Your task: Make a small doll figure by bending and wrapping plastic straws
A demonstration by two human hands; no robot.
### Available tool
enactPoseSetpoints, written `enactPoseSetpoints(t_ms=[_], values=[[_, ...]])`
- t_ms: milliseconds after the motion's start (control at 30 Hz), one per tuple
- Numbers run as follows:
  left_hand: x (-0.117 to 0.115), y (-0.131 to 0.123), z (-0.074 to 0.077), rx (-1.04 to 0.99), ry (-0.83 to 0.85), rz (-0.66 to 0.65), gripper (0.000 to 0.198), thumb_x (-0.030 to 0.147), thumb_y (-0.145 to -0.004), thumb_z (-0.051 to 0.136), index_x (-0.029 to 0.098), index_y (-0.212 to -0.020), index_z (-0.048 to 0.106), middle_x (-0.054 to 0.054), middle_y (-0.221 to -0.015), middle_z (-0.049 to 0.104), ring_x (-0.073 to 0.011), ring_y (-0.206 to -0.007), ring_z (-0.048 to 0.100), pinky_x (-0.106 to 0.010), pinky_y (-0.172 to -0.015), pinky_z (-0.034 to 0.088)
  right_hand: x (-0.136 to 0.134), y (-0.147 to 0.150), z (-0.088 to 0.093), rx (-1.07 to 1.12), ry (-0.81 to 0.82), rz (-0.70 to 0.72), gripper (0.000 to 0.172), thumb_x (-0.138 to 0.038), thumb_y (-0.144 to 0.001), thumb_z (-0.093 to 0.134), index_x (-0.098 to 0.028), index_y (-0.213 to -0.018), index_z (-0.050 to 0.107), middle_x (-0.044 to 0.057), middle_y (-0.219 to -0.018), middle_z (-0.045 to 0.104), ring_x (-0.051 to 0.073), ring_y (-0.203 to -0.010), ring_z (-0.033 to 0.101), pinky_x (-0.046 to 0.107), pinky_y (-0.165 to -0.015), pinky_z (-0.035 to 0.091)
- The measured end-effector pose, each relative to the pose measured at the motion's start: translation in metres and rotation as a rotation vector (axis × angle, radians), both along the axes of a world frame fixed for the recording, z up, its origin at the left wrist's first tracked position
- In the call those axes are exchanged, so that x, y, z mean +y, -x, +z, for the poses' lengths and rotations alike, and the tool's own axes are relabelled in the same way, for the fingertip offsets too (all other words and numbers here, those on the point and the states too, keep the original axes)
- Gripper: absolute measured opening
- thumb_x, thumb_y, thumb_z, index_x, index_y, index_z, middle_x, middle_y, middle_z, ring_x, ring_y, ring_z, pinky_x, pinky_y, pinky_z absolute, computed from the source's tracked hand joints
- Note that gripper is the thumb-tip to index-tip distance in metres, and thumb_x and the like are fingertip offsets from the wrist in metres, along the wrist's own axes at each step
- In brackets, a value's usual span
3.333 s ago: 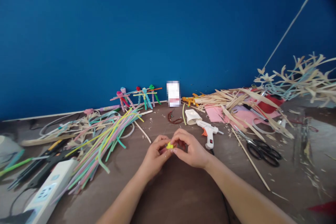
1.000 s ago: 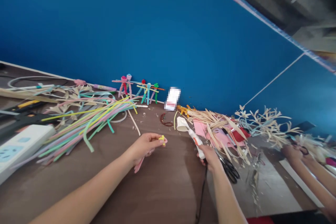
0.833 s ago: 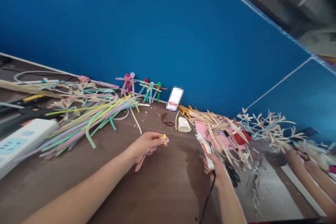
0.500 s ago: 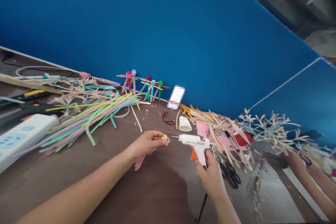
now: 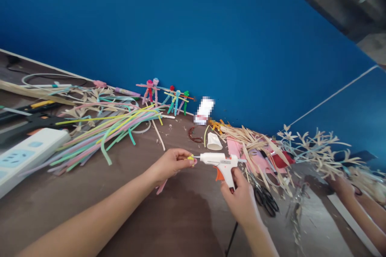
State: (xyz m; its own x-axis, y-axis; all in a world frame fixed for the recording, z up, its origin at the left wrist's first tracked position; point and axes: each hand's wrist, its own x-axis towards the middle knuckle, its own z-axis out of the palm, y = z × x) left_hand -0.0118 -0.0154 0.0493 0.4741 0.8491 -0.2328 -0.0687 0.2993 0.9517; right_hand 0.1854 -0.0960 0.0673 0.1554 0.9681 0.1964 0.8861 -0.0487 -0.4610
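My left hand (image 5: 170,163) pinches a small yellow piece (image 5: 191,158) between thumb and fingers, and a pink strip (image 5: 161,186) hangs below the palm. My right hand (image 5: 240,200) grips the handle of a white glue gun (image 5: 219,160) with an orange trigger. The gun lies level, its metal nozzle pointing left and touching or nearly touching the yellow piece. Its black cord (image 5: 230,240) runs down toward me.
Coloured strips (image 5: 102,134) and a white power strip (image 5: 22,156) lie at left. Small stick figures (image 5: 164,97) stand against the blue wall. Dried straw (image 5: 256,138), pink paper, black scissors (image 5: 267,200) and a paper cup (image 5: 214,141) lie at right. Another person's hands (image 5: 346,188) work at far right.
My right hand left the yellow piece, picked up the glue gun from the table at right, turned it level and brought its nozzle to the piece. My left hand kept holding the piece.
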Motion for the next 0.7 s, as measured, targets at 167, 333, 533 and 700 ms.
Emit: enactPoseSetpoints(t_ms=[167, 333, 533, 700], values=[[0.0009, 0.0001, -0.0013, 0.004, -0.001, 0.005, 0.028, 0.035, -0.061, 0.065, 0.014, -0.080, 0.063, -0.003, -0.075, 0.067, -0.0080, -0.054, 0.052, -0.018, -0.045, 0.030, -0.0005, 0.0020, 0.0043, -0.042, -0.014, -0.008, 0.009, -0.022, -0.069, 0.046, -0.020, -0.079, 0.046, -0.001, -0.059, 0.056, 0.014, -0.052, 0.053, 0.021, -0.048, 0.036], [0.0007, -0.0001, -0.0030, -0.008, -0.022, 0.007, 0.027, 0.034, -0.061, 0.065, 0.014, -0.080, 0.063, -0.005, -0.079, 0.068, -0.0118, -0.065, 0.057, -0.018, -0.050, 0.035, 0.0001, 0.0033, 0.0050, -0.111, -0.044, -0.016, 0.010, -0.023, -0.069, 0.045, -0.019, -0.078, 0.048, -0.002, -0.056, 0.055, 0.014, -0.050, 0.052, 0.021, -0.047, 0.035], [0.0004, -0.0003, -0.0032, -0.009, -0.028, 0.007, 0.026, 0.033, -0.061, 0.065, 0.015, -0.079, 0.062, -0.005, -0.081, 0.068, -0.0129, -0.068, 0.058, -0.017, -0.048, 0.034, 0.0003, 0.0044, 0.0083, -0.176, -0.056, -0.009, 0.011, -0.023, -0.070, 0.044, -0.019, -0.079, 0.049, -0.002, -0.054, 0.055, 0.014, -0.048, 0.052, 0.022, -0.046, 0.034], [0.0012, 0.0003, -0.0027, 0.012, -0.042, -0.008, 0.025, 0.034, -0.061, 0.065, 0.015, -0.078, 0.062, -0.006, -0.084, 0.068, -0.0151, -0.074, 0.059, -0.018, -0.049, 0.035, -0.0010, 0.0050, 0.0097, -0.208, -0.088, -0.003, 0.012, -0.022, -0.069, 0.043, -0.019, -0.079, 0.050, -0.002, -0.054, 0.056, 0.014, -0.047, 0.052, 0.022, -0.046, 0.034]])
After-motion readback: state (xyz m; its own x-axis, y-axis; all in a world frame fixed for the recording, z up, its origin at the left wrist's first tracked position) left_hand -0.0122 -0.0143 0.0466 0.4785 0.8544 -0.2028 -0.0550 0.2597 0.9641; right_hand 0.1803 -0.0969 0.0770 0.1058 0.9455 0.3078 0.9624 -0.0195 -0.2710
